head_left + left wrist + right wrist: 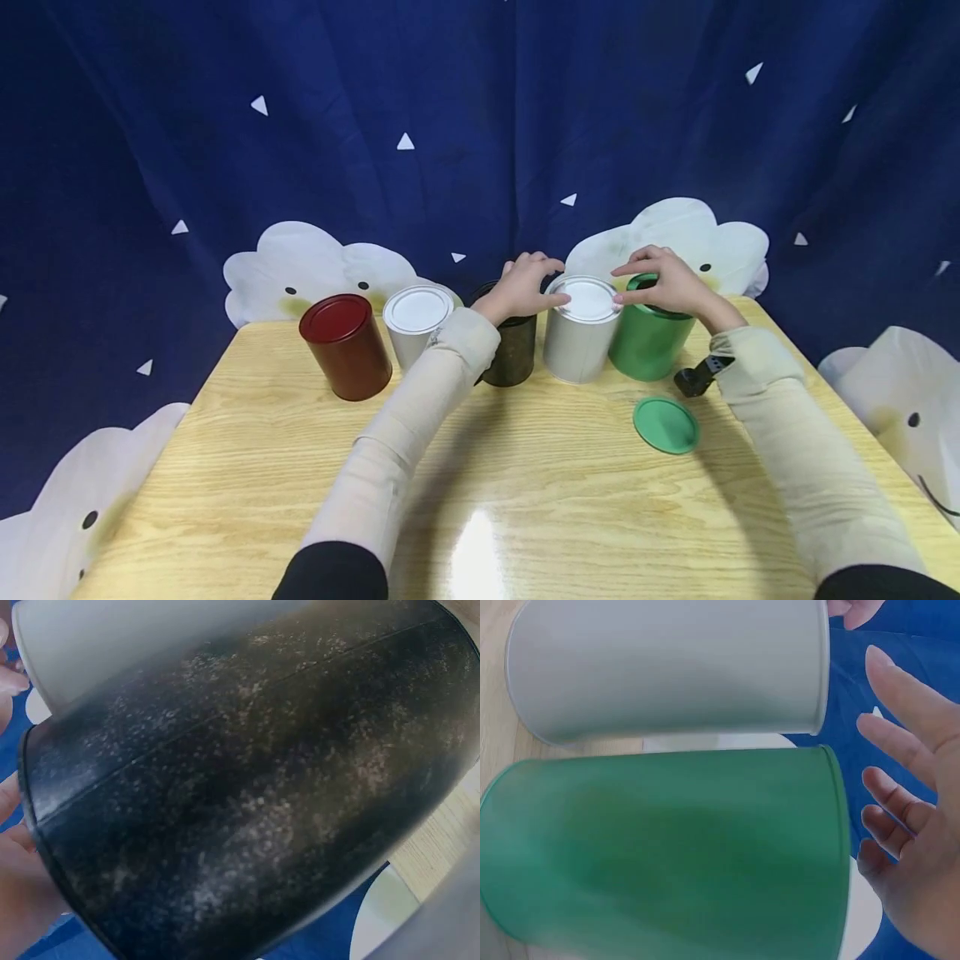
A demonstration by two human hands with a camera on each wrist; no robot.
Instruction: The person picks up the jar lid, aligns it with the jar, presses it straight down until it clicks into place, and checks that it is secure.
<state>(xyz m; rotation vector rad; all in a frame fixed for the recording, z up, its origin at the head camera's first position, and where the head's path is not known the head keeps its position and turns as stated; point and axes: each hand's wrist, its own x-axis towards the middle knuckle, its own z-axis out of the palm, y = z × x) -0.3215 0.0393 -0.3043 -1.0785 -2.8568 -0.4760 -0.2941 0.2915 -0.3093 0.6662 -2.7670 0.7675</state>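
A white can (577, 346) with a white lid (587, 300) on top stands between my two hands. My left hand (521, 287) reaches over the black speckled can (247, 795), its thumb tip at the white lid's left rim in the head view. From the other side comes my right hand (667, 285), above the green can (667, 847), with its thumb tip near the lid's right edge. In the right wrist view its fingers are spread, holding nothing. The green can's top is uncovered, and a green lid (666, 425) lies flat on the table in front of it.
Left of the black can stand another white can (417, 312) with its lid on and a dark red can (347, 348) with a red top. All the cans form a row along the wooden table's (300, 475) back edge. Behind hangs a blue curtain (480, 125).
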